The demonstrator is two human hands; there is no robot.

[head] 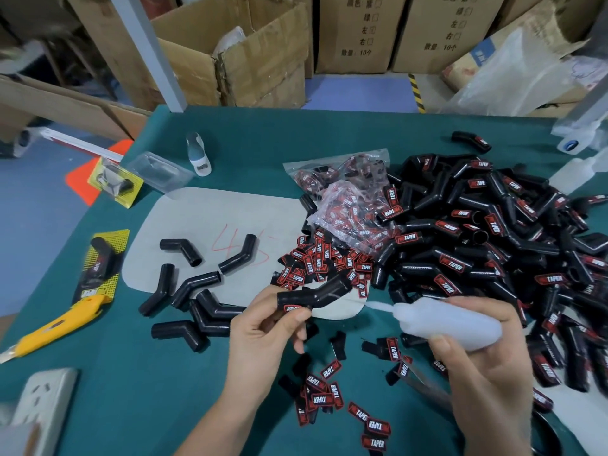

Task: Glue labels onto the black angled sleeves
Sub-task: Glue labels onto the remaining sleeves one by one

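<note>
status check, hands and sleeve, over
Left hand pinches label against black sleeve. Right hand grips glue bottle, nozzle aimed at sleeve. Nothing between them.

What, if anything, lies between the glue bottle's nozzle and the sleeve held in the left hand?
Nothing visible. The glue bottle in the right hand points its nozzle across an open gap toward the sleeve that the left hand holds.

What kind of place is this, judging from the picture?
Probably a small factory or warehouse packing bench: a big pile of labelled sleeves, loose labels on a green table, and stacked cardboard cartons behind.
</note>
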